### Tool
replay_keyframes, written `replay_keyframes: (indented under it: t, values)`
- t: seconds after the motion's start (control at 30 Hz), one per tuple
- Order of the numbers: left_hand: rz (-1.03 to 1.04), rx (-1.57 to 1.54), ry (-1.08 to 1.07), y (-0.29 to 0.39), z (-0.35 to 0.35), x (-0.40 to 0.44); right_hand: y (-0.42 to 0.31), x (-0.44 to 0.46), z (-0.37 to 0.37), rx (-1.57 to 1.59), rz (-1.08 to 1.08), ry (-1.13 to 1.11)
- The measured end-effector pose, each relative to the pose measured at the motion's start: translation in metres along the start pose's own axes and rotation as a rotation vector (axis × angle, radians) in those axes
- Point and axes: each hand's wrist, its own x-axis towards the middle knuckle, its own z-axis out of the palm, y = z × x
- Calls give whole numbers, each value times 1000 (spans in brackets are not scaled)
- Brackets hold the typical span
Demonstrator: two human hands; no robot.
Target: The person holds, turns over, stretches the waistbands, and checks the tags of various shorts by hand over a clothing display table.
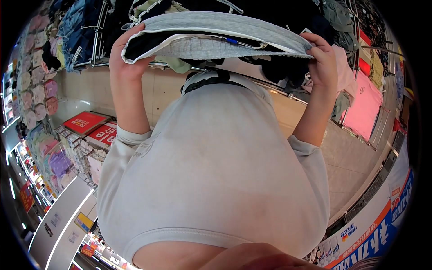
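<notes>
A light grey garment (225, 24) with a white inner edge and a dark opening is stretched sideways at the top of the head view. Its exact kind is hard to make out. My left hand (130, 56) is closed on its left end, thumb and fingers on either side of the fabric. At the opposite end, my right hand (321, 56) grips the cloth with bent fingers. A small blue tag (231, 40) shows along the inner edge, between the hands.
Racks of dark clothes stand behind the garment, with a metal rail (288, 93) below. Denim items (78, 33) hang at left, near red sale signs (85, 122). A pink shirt (363, 104) hangs at right. Tiled floor (346, 166) shows beside my body.
</notes>
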Motion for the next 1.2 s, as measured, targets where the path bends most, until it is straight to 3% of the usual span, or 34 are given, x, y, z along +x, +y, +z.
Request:
replay_keyframes:
  t: [0.23,0.27,0.47,0.53,0.67,0.87,0.9,1.0,1.03,1.07,1.13,1.2]
  values:
    - [130,196,4,-27,18,4,-6,-4,24,-108,-43,31]
    - [114,265,-111,-37,28,0,-8,-4,34,-98,-66,-18]
    - [221,1003,-73,-90,32,7,-6,8,72,11,-170,-138]
    - [86,1157,-151,-81,30,8,2,12,70,107,-76,-182]
    - [108,1115,-292,-87,34,11,-4,8,84,156,-45,-315]
    - [97,1383,-480,-106,52,27,-2,1,102,108,-77,-300]
    - [-4,1317,-432,-110,53,26,-2,1,102,82,-89,-293]
    - [-39,1438,-275,-106,58,23,-3,1,92,40,-114,-280]
    - [175,1468,-276,-107,44,28,-3,0,87,24,-123,-278]
    - [174,1469,-276,-98,33,34,-4,0,85,51,-136,-249]
    - [684,1986,-18,-82,28,36,-9,-2,84,-200,-211,-141]
    - [808,2085,57,-76,32,32,-2,0,86,-499,-277,-98]
